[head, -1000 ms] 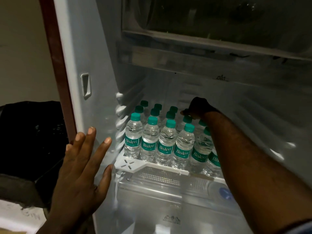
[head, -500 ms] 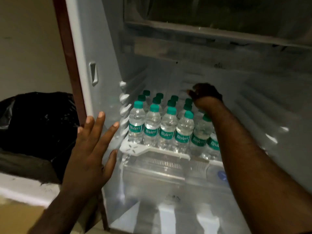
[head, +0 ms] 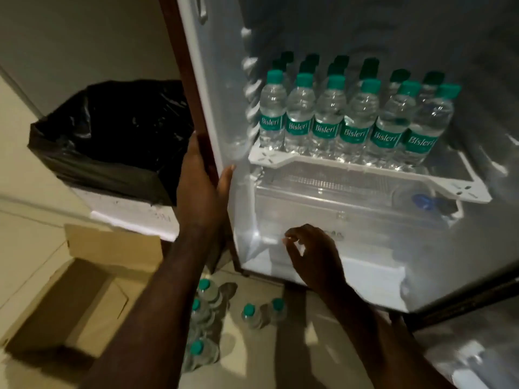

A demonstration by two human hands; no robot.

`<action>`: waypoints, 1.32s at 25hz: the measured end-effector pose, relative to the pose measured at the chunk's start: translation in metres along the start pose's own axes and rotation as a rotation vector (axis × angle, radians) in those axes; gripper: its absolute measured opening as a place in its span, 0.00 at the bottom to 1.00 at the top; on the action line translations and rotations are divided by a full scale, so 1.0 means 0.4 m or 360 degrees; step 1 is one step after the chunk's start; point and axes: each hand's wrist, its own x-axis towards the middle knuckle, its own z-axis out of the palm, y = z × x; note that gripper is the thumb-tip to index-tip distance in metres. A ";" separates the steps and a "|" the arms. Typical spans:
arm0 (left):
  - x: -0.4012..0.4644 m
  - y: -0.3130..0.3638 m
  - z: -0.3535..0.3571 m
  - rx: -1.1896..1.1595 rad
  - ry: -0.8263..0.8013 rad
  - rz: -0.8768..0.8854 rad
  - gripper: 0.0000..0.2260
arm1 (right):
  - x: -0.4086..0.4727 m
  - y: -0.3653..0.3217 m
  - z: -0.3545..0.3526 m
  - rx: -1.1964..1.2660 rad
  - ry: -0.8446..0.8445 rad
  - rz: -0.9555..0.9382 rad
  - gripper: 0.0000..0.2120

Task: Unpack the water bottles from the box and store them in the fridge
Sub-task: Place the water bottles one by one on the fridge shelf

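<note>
Several Bisleri water bottles (head: 325, 119) with green caps stand in rows on the white fridge shelf (head: 280, 161). My left hand (head: 200, 186) grips the left side edge of the open fridge (head: 213, 113), thumb on the inner wall. My right hand (head: 311, 256) hangs in front of the fridge's lower part, fingers loosely curled, holding nothing. Several more bottles (head: 250, 314) stand on the floor below, partly hidden by my left arm. The open cardboard box (head: 84, 293) lies on the floor at the lower left and looks empty.
A clear crisper drawer (head: 351, 197) sits under the shelf. A bin lined with a black bag (head: 112, 130) stands left of the fridge. Pale floor tiles (head: 22, 231) run under the box.
My right hand has come out from the back bottles and dropped low in front of the fridge. My left hand went from flat on the wall to gripping the fridge's edge. The view tilted down.
</note>
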 end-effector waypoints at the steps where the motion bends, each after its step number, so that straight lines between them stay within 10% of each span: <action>1: -0.003 0.003 0.005 0.0015 0.0016 -0.0021 0.26 | -0.036 0.014 0.042 -0.0043 -0.0246 0.0003 0.08; 4: -0.017 0.004 0.022 0.0059 0.0146 -0.0070 0.21 | -0.141 0.051 0.154 -0.0203 -0.0873 -0.0019 0.13; 10: -0.020 -0.016 0.068 0.0134 0.0233 -0.0104 0.24 | -0.235 0.132 0.264 -0.0240 -0.1202 -0.0053 0.16; 15: -0.026 -0.029 0.090 0.0207 0.0314 -0.0088 0.25 | -0.254 0.123 0.270 0.0463 -0.0879 0.0574 0.04; 22: -0.037 -0.020 0.102 0.0312 0.0370 0.0033 0.31 | -0.174 0.131 0.144 -0.0034 -0.0895 0.0190 0.20; 33: -0.049 0.001 0.084 0.0478 0.0228 0.0019 0.33 | -0.015 0.008 -0.246 0.0287 -0.0224 -0.0146 0.08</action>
